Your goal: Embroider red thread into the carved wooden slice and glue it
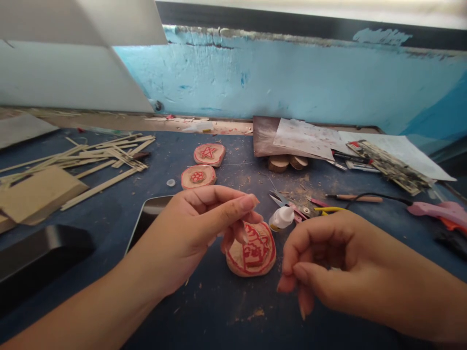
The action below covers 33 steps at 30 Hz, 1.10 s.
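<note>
A round wooden slice (255, 253) with a red painted design lies on the dark blue table (204, 311), between my two hands. My left hand (197, 228) hovers just above its left edge, thumb and fingers pinched together; whatever they hold is too fine to see. My right hand (328, 262) is curled to the right of the slice, fingertips pinched near its lower right edge. A small white glue bottle (281, 218) lies just behind the slice.
Two more red-painted wooden slices (199, 176) (209, 153) lie farther back. Wooden sticks (102, 160) and cardboard (36, 194) are at left, a tablet (146, 218) under my left wrist. Scissors (288, 201), pliers, papers (306, 138) and a pink tool (438, 211) are at right.
</note>
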Each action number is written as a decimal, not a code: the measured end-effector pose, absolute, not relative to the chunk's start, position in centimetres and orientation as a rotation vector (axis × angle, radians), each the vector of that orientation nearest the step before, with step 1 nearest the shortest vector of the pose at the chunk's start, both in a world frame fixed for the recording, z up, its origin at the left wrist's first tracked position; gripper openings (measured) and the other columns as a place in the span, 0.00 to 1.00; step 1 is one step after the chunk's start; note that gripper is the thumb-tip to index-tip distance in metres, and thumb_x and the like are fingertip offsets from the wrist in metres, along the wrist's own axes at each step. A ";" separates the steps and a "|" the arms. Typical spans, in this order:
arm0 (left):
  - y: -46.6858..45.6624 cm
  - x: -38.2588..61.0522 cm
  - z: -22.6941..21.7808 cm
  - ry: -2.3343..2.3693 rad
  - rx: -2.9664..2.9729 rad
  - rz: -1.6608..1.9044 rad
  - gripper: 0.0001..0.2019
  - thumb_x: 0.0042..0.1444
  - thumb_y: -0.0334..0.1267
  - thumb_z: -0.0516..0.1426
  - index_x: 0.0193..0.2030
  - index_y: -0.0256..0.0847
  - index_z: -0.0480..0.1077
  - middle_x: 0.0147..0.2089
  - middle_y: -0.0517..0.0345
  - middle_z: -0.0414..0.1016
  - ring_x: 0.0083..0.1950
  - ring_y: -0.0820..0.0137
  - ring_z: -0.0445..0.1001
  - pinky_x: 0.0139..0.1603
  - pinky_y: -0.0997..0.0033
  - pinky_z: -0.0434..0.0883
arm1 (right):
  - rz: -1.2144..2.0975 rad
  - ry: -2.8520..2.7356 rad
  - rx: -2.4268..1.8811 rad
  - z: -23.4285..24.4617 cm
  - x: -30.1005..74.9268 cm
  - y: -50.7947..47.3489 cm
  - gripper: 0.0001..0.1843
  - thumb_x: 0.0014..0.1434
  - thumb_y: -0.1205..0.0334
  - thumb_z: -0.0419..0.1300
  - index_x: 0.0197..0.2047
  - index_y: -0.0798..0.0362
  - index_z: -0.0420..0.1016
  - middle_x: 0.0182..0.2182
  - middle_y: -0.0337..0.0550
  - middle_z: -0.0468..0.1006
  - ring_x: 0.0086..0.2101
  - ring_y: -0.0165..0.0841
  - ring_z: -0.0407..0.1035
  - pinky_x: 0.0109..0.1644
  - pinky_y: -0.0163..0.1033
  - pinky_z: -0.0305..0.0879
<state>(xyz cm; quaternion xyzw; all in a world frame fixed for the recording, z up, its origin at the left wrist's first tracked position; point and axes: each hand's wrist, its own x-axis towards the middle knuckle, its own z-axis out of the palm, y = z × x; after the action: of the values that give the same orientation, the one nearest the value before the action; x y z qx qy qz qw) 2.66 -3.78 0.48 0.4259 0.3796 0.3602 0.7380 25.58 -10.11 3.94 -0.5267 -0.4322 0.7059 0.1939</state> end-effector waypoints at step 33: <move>-4.3 2.4 0.3 0.782 1.005 0.586 0.07 0.66 0.42 0.71 0.37 0.43 0.84 0.32 0.61 0.87 0.29 0.77 0.81 0.30 0.86 0.76 | 1.926 -1.077 -1.320 4.1 25.5 -10.6 0.09 0.59 0.76 0.74 0.36 0.51 0.86 0.31 0.38 0.88 0.33 0.27 0.83 0.29 0.19 0.70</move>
<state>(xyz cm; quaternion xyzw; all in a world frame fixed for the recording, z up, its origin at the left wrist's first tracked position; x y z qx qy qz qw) 2.36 -4.34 0.26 0.4624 0.3596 0.2695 0.7644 25.52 -10.56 4.06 -0.4926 -0.4020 0.7187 0.2815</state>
